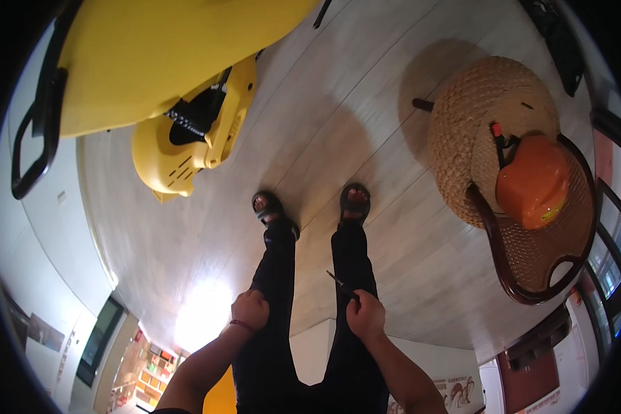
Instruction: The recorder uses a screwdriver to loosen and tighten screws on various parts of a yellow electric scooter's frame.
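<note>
My left hand [250,309] is closed in a fist beside my left thigh, a thin band round its wrist; nothing sticks out of it. By my right thigh, my right hand [366,314] is shut on a thin dark pen-like stick [342,284], which points up and to the left. Its kind is too small to make out. Both hands hang over my dark trousers [279,269], above sandalled feet [354,201].
Ahead right stands a woven rattan armchair [493,90] with an orange helmet [535,183] on its seat. At the upper left is a large yellow panel [165,55] with a black armrest-like loop [34,159]; below it is a yellow slotted shell [165,165]. The wooden floor [407,269] lies between.
</note>
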A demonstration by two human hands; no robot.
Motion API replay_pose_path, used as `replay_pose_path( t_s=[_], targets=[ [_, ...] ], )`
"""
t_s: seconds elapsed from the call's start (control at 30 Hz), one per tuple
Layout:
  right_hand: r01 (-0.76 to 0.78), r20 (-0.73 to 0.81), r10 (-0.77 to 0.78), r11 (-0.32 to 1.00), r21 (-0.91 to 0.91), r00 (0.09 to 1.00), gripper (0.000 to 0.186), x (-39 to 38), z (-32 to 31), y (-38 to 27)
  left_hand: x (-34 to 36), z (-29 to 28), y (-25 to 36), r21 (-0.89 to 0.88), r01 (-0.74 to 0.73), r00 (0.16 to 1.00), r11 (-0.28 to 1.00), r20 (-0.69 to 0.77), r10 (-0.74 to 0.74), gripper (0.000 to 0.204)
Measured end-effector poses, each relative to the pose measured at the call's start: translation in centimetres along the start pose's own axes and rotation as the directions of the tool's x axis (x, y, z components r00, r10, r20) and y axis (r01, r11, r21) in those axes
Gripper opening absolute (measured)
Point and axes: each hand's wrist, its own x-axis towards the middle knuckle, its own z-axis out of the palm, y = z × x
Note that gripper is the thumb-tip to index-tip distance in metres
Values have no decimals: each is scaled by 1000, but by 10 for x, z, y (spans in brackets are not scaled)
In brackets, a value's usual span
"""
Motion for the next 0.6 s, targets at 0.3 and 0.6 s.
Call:
replay_pose_path(
  t_s=[0.3, 0.6],
  targets=[
    [-13, -84, 16, 999, 44, 996, 20, -6, 2, 15, 2, -6, 12, 120, -4, 1000, 993, 24, 1, 18],
    [-56, -74, 63, 994, 95, 995, 20, -17, 10, 27, 1, 0, 19, 186, 4, 995, 983, 94, -22, 23]
  ],
)
